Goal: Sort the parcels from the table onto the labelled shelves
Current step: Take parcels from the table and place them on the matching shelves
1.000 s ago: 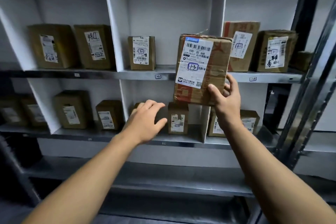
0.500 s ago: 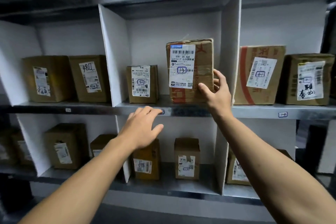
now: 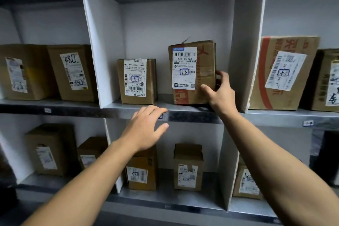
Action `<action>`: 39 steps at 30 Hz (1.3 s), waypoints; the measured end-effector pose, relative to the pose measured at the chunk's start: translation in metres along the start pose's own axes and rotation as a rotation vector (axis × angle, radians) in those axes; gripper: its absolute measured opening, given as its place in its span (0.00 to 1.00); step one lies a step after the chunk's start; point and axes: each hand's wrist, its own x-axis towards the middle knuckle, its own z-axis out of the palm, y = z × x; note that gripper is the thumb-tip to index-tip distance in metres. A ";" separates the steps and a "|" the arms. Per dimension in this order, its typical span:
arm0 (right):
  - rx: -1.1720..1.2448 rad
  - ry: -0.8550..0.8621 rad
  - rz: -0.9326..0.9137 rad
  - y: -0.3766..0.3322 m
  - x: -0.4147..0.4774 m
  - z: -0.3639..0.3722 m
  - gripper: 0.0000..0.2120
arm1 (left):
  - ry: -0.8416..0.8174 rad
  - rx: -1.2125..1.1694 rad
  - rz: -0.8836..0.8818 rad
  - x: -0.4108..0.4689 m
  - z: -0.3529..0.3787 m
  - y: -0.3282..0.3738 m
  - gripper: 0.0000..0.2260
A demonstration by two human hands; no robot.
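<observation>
A brown cardboard parcel (image 3: pixel 191 71) with a white label marked 1-3 stands upright on the upper shelf (image 3: pixel 185 109), in the middle compartment. My right hand (image 3: pixel 221 91) grips its lower right corner, thumb on the front and fingers behind the side. To its left stands a smaller parcel (image 3: pixel 136 80) with a similar label. My left hand (image 3: pixel 146 127) hovers open in front of the shelf edge, below the two parcels, holding nothing.
White dividers (image 3: pixel 97 42) split the shelves into compartments. More parcels stand in the left compartment (image 3: pixel 71 72) and the right one (image 3: pixel 282 73). The lower shelf (image 3: pixel 165 198) holds several small boxes. Small tags (image 3: pixel 308 123) mark the shelf edges.
My right hand carried the parcel up and back into the middle compartment and set it on the shelf. The view rose and closed in. My left hand stayed near the shelf edge.
</observation>
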 end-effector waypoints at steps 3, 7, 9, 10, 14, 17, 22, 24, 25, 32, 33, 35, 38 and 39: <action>-0.034 -0.005 0.066 -0.002 0.002 0.003 0.29 | -0.013 -0.008 0.000 -0.003 0.004 -0.006 0.22; -0.065 0.006 0.136 -0.003 0.005 0.002 0.28 | -0.026 -0.023 -0.007 -0.009 -0.001 -0.012 0.22; -0.085 0.018 0.152 -0.004 0.003 0.002 0.29 | -0.038 -0.035 -0.007 -0.015 -0.006 -0.016 0.22; -0.093 0.024 0.161 -0.007 0.001 0.002 0.29 | -0.043 -0.040 -0.008 -0.018 -0.009 -0.018 0.22; -0.124 0.099 0.152 -0.016 -0.013 0.002 0.32 | -0.042 -0.059 -0.012 -0.034 -0.020 -0.026 0.21; -0.182 0.121 0.001 -0.017 -0.039 0.005 0.25 | -0.050 -0.050 -0.029 -0.048 -0.024 -0.031 0.21; -0.446 0.030 -0.258 -0.004 -0.114 0.018 0.17 | -0.071 0.008 -0.052 -0.069 -0.023 -0.029 0.22; -0.606 -0.036 -0.307 0.006 -0.145 0.017 0.18 | -0.116 0.021 -0.035 -0.079 -0.015 -0.023 0.23; -0.685 -0.079 -0.315 0.011 -0.160 0.013 0.19 | -0.135 0.023 -0.019 -0.085 -0.009 -0.019 0.23; -1.071 -0.325 -0.062 0.061 -0.281 -0.064 0.21 | -0.298 -0.065 0.120 -0.131 0.056 0.049 0.24; -1.102 -0.344 -0.005 0.067 -0.297 -0.080 0.22 | -0.327 -0.083 0.148 -0.136 0.066 0.063 0.24; -1.169 -0.398 0.102 0.078 -0.329 -0.113 0.23 | -0.389 -0.115 0.209 -0.146 0.084 0.092 0.24; -1.252 -0.407 0.245 0.088 -0.373 -0.169 0.19 | -0.477 -0.150 0.320 -0.157 0.112 0.145 0.24; -1.271 -0.402 0.296 0.091 -0.388 -0.189 0.19 | -0.506 -0.153 0.365 -0.160 0.121 0.166 0.24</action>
